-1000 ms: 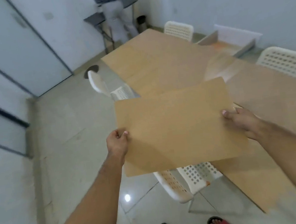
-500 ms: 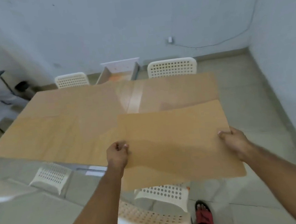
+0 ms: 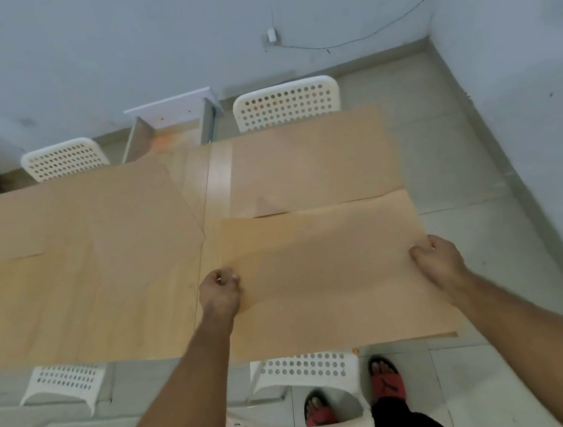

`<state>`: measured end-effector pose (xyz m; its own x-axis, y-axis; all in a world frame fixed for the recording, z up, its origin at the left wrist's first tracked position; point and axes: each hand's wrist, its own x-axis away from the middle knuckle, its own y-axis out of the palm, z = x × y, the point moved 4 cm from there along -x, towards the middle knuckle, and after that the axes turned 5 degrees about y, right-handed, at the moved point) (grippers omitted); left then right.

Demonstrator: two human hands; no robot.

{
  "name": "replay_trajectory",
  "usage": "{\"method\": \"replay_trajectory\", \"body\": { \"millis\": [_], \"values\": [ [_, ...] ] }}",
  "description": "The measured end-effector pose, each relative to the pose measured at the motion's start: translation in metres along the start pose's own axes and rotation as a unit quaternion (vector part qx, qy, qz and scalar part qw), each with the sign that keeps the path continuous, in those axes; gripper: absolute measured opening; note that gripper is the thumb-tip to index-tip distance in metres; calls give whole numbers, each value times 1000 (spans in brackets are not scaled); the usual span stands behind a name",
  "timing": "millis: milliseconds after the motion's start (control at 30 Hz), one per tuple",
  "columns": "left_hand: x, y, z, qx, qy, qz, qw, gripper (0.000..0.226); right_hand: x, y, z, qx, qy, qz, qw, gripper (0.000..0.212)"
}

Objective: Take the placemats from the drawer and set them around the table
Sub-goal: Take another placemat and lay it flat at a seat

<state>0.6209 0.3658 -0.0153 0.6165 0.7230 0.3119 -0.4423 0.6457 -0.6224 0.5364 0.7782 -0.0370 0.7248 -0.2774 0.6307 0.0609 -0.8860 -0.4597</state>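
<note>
Left hand (image 3: pixel 219 290) and right hand (image 3: pixel 437 262) each pinching a side edge of tan placemat (image 3: pixel 324 278), held flat over table (image 3: pixel 85 301) corner at 5 o'clock, open drawer (image 3: pixel 175 120) at 12 o'clock, three placemats already lying flat

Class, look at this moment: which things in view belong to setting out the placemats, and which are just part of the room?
Part of the job:
- placemat held by left hand and right hand
- placemats already laid
- table
- open drawer

Just there:
- white chairs
- wall cable
- red sandals
</note>
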Motion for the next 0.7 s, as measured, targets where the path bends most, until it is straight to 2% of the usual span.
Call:
{"method": "replay_trajectory", "body": {
  "millis": [167,267,433,533,633,700],
  "values": [
    [-25,6,-9,1,-14,-16,1000,34,6,5,2,43,4,44,998,37],
    [-33,9,-16,14,-36,-30,999,48,5,9,2,53,0,63,997,49],
    [-36,9,-18,-24,-10,-49,998,64,8,19,0,98,-18,97,990,66],
    [-32,11,-14,-85,55,-65,993,68,15,28,-3,142,-49,115,982,69],
    [-23,15,-9,-184,141,-93,968,75,24,40,-7,256,-95,127,954,72],
    [-19,21,-9,-242,180,-130,945,84,25,52,-4,337,-114,85,931,76]
  ]
}}
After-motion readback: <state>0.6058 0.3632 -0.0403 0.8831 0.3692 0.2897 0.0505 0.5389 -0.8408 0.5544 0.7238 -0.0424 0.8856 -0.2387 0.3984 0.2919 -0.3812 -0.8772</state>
